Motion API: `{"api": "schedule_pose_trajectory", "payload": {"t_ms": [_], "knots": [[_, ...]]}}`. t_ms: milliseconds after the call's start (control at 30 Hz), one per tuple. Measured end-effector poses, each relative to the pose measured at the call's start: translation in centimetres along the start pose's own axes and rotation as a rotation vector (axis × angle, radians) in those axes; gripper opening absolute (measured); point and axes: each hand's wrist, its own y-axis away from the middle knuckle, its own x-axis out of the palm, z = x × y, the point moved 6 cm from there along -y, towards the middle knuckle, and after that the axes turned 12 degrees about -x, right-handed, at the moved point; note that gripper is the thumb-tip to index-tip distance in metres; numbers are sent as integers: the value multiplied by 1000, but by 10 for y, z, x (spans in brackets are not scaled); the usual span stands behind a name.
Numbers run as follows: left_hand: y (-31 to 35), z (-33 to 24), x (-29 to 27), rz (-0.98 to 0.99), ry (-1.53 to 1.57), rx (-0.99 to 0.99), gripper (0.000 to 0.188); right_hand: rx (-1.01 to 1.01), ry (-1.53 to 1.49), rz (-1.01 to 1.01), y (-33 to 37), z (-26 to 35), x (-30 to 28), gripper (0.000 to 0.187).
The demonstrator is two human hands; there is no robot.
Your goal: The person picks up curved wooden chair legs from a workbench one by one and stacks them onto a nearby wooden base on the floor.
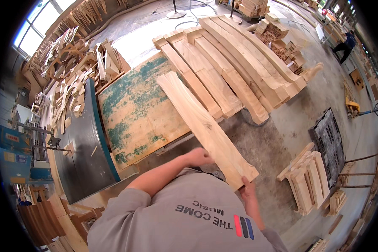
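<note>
A long, pale wooden board (210, 132) with a curved, shaped near end slants from the worktable toward my body. Its far end rests over the patchy green tabletop (134, 109). My right hand (248, 192) grips the near end, thumb at the edge and fingers partly hidden beneath. Close beside the board's left edge, in front of my waist, my left hand (199, 156) is closed with its fingers curled; whatever may be inside it is hidden. Several similar thick curved wooden pieces (235, 67) lie side by side across the far right of the table.
Left of the table stands a machine with a dark metal table (86, 155). Wood offcuts (73, 90) are heaped beyond it. Stacked wooden parts (308, 180) and a black slatted panel (329, 145) stand on the right. A person (346, 46) is far off, near a yellow pallet jack (350, 103).
</note>
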Motion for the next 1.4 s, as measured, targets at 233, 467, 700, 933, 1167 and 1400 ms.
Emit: {"api": "schedule_pose_trajectory", "payload": {"t_ms": [233, 467, 700, 933, 1167, 1400], "knots": [[-32, 49, -216, -967, 36, 38, 40, -117, 33, -91, 14, 14, -10, 59], [-115, 105, -374, -861, -177, -319, 72, -51, -172, -312, -11, -5, -24, 52], [-107, 70, -364, -846, -104, -415, 75, -89, -107, -483, 8, -4, -20, 54], [-105, 72, -374, -750, -139, -497, 75, -76, 151, -651, 22, 23, 0, 63], [-91, 66, -377, -747, -102, -544, 79, -79, 261, -628, 14, 14, -9, 63], [-118, 71, -375, -767, -91, -492, 84, -141, 462, -654, 17, 9, -14, 60]]}}
